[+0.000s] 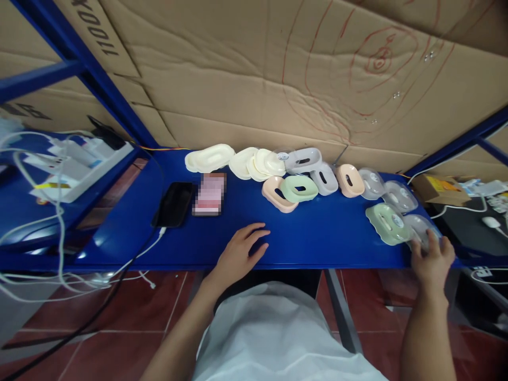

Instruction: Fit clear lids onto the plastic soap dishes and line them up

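My left hand (pixel 243 248) rests over the front of the blue table (pixel 325 238), fingers apart and holding nothing. At the right end, my right hand (pixel 432 259) has its fingers bent over the near edge of a translucent grey soap dish (pixel 421 226), partly covering it. Beside that dish lies a green soap dish (pixel 389 223) with a clear part on it. Behind them are two more translucent grey pieces (pixel 399 196). Toward the middle, a green tray (pixel 299 189) overlaps a peach tray (pixel 273 194), both with a slot.
Along the cardboard wall stand cream pieces (pixel 210 157), lilac trays (pixel 324 179) and a peach tray (pixel 351 181). At left lie a black phone (pixel 174 203) with a cable and a blurred pink item (pixel 209 194). A power strip (pixel 87 169) with tangled white cables is further left.
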Demonstrator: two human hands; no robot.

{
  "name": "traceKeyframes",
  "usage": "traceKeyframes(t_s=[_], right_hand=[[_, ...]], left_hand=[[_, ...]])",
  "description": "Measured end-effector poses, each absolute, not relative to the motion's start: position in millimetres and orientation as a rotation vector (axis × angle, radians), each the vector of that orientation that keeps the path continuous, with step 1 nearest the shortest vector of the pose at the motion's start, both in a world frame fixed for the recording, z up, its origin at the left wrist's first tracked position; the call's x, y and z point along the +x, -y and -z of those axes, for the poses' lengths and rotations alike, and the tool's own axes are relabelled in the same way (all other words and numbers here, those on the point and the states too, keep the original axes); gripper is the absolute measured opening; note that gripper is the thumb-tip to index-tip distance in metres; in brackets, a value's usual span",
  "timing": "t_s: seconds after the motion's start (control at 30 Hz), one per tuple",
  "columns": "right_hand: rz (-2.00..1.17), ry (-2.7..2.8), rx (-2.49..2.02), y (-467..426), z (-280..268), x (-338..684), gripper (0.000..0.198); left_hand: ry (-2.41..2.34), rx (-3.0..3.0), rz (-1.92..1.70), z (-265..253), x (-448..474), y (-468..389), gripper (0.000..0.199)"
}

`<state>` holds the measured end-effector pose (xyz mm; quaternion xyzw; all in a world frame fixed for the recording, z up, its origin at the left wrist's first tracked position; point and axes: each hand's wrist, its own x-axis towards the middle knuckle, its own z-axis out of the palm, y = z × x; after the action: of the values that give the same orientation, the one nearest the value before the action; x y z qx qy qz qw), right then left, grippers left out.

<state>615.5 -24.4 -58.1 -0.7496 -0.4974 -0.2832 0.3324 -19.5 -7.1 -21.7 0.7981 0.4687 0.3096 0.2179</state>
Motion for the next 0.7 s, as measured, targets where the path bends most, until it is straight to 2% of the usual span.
traceKeyframes(t_s=[0.1, 0.23, 0.37, 0.4, 0.47, 0.53, 0.63, 0.7], right_hand=[[0.76, 1.306, -1.923, 19, 49, 597, 0.098], [0.825, 1.332, -1.694, 2, 15, 536, 0.068], [0.592, 1.774, -1.491, -45, -13, 430, 0.043], [0.508, 1.951, -1.436, -60, -17, 403, 0.041], [0.24, 2.33, -1.289, -91, -23, 357, 0.05], [0.103, 2.482, -1.156, -118, -26, 324, 0.047], [0.037, 2.548, -1.064, -141, -25, 302, 0.034], [0.029, 2.541, -1.062, -142, -21, 298, 0.033]], left_hand=[[-1.309, 2.257, -0.818, 16, -19, 0, 0.038], [-1.293, 2.455, -0.702, -1, -13, -37, 0.049], [-1.207, 2.857, -0.506, -18, -3, -97, 0.048], [-1.125, 2.929, -0.441, -21, -1, -110, 0.042], [-1.012, 2.989, -0.368, -23, 1, -128, 0.027], [-0.954, 3.009, -0.349, -21, -2, -136, 0.017], [-0.955, 3.011, -0.388, -14, -12, -134, 0.019], [-0.969, 2.998, -0.415, -9, -19, -130, 0.021]])
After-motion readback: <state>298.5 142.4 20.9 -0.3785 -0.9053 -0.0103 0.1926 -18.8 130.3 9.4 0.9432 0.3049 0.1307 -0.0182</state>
